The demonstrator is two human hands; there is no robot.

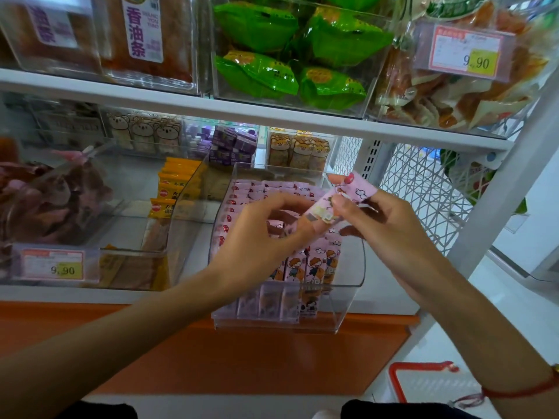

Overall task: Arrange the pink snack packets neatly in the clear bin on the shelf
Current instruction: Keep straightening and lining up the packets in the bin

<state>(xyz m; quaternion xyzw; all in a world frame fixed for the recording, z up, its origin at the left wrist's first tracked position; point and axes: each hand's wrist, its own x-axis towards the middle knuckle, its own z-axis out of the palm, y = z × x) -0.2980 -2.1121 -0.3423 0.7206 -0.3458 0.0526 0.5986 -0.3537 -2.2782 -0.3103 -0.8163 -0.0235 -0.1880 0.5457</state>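
Here clear bin (348, 276) holds upright pink packets (314, 261); both hands' fingers (341, 204) pinch loose packet (332, 204).

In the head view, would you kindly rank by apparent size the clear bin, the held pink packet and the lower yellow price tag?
1. clear bin, largest.
2. held pink packet, though being nearer the camera enlarges it.
3. lower yellow price tag, smallest.

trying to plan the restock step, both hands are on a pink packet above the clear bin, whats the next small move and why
Probably lower the pink packet, held by both the left hand and the right hand, into the open gap at the right of the clear bin, standing it beside the upright packets there.
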